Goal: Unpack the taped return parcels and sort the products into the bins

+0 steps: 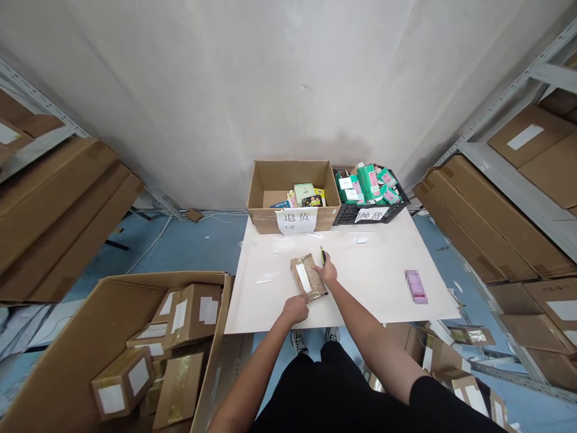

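A flat brown parcel (316,284) wrapped in clear tape, with a white label, lies on the white table (270,313) in front of me. My left hand (296,309) is closed on its near left corner. In my right hand (328,270), at the parcel's right side, is a yellow and black utility knife (323,257), held with its tip pointing away from me. Whether the blade is out is too small to tell. The fingers of my right hand are close against the parcel's right edge.
Behind the parcel stand an open carton (265,224) of small boxes and a black crate (346,218) of green boxes. A blurred pink item (415,287) lies at the right. A large carton (112,287) of parcels is at my left. Shelves (505,180) with cartons flank the table.
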Available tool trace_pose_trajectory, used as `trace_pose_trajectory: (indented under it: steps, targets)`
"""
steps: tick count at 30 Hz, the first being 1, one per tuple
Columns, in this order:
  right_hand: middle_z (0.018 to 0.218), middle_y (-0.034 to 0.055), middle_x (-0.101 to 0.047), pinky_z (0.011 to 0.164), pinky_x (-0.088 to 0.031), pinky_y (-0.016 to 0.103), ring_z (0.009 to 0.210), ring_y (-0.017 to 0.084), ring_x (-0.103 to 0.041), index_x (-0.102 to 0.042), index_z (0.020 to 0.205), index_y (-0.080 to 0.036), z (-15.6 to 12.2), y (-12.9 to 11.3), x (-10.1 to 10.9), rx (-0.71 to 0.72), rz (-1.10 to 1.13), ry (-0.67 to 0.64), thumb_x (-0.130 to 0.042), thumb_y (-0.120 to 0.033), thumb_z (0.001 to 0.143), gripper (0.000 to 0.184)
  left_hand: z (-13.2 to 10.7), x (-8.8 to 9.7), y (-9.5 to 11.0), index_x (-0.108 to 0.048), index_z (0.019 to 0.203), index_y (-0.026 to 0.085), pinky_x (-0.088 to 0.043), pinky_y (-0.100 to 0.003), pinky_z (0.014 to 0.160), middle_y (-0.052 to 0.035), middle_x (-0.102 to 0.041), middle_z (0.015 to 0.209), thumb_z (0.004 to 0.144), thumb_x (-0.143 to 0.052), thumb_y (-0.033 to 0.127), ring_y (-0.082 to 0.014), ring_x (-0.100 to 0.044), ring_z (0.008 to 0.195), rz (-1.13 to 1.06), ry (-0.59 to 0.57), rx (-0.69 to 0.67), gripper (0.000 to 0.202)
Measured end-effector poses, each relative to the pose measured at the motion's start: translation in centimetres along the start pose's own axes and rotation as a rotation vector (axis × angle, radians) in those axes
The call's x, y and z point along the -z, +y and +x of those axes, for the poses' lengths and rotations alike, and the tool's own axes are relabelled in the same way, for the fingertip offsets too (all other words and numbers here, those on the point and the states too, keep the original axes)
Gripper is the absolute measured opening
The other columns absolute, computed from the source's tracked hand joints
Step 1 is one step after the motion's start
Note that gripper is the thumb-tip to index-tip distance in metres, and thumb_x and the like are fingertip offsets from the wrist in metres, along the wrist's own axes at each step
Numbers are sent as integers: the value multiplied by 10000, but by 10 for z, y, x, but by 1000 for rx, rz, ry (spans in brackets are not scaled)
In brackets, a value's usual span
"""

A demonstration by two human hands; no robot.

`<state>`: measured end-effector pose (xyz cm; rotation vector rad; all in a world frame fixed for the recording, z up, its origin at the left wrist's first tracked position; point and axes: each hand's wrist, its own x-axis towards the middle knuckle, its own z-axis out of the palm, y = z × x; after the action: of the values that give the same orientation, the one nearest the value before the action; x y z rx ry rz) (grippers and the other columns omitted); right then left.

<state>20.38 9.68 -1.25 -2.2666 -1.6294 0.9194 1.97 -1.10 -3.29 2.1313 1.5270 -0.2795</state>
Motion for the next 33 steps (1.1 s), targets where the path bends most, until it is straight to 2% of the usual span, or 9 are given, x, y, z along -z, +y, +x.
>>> trace_pose_trajectory:
  steps: [2, 5, 7, 9, 12, 16, 21, 27, 33]
  targets:
    - [1383, 140, -681, 993, -492, 339, 1248, 283, -667, -213, 1640, -209, -7, 1, 4, 34, -19, 14, -613, -486, 977, 823, 5, 7, -1, -646, 1363, 223, -545, -373, 929, -134, -725, 1238, 948, -490, 231, -284, -689, 1148, -2, 55, -26, 443]
    - [1419, 161, -644, 983, -493, 350, 1254, 295, -661, -189, 1650, -209, -34, 17, 0, -8, -52, 81, -541, -547, 1006, 808, 21, 24, -17, -545, 1483, 236, -501, -413, 1036, -157, -542, 1547, 923, -505, 169, -305, -512, 1421, 26, 178, -43, 565]
    - [1417, 171, -633, 966, -494, 358, 1228, 304, -675, -187, 1655, -225, -56, 35, -7, -23, -116, 60, -551, -557, 999, 821, 32, 32, -29, -453, 1564, 255, -429, -468, 1132, -146, -361, 1690, 884, -570, 162, -323, -318, 1562, 49, 179, -78, 696]
    - [1392, 166, -643, 951, -492, 356, 1205, 304, -687, -198, 1654, -243, -68, 49, -13, -23, -165, -10, -593, -529, 981, 830, 39, 31, -35, -438, 1577, 288, -345, -532, 1193, -118, -300, 1725, 894, -592, 202, -330, -217, 1603, 70, 167, -102, 705]
    - [1362, 153, -662, 945, -491, 341, 1225, 298, -678, -185, 1654, -235, -60, 54, -12, -67, -139, -44, -661, -496, 940, 897, 39, 20, -27, -514, 1531, 272, -345, -582, 1163, -157, -471, 1615, 944, -578, 274, -366, -357, 1518, 111, 224, -27, 591]
    - [1378, 164, -658, 965, -490, 338, 1250, 293, -658, -179, 1657, -197, -20, 35, 14, -90, -78, 33, -620, -491, 964, 873, 32, 10, -3, -676, 1351, 183, -414, -563, 1066, -195, -685, 1274, 961, -607, 353, -381, -548, 1271, 112, 263, 30, 431]
    - [1208, 143, -743, 920, -496, 340, 1107, 274, -713, -213, 1650, -164, -15, 36, 47, -84, -30, 79, -332, -356, 1076, 617, 32, 8, 4, -576, 1486, 256, -348, -549, 1179, -150, -533, 1553, 948, -653, 408, -362, -469, 1399, 53, 344, -30, 564]
    - [1284, 55, -729, 915, -485, 301, 1125, 233, -692, -406, 1560, -295, -51, 67, 54, 193, -145, -80, -405, -246, 1043, 520, 25, -18, -6, -400, 1624, 279, -246, -563, 1274, -86, -322, 1721, 1023, -487, 484, -337, -240, 1598, -46, 363, -68, 641]
    - [1228, 85, -739, 850, -457, 291, 1076, 244, -699, -445, 1541, -308, -51, 54, 55, 179, -405, -192, -433, -203, 1042, 510, 19, -30, 3, -312, 1656, 285, -289, -633, 1243, -72, -286, 1732, 1056, -412, 447, -333, -210, 1612, -63, 369, -3, 629]
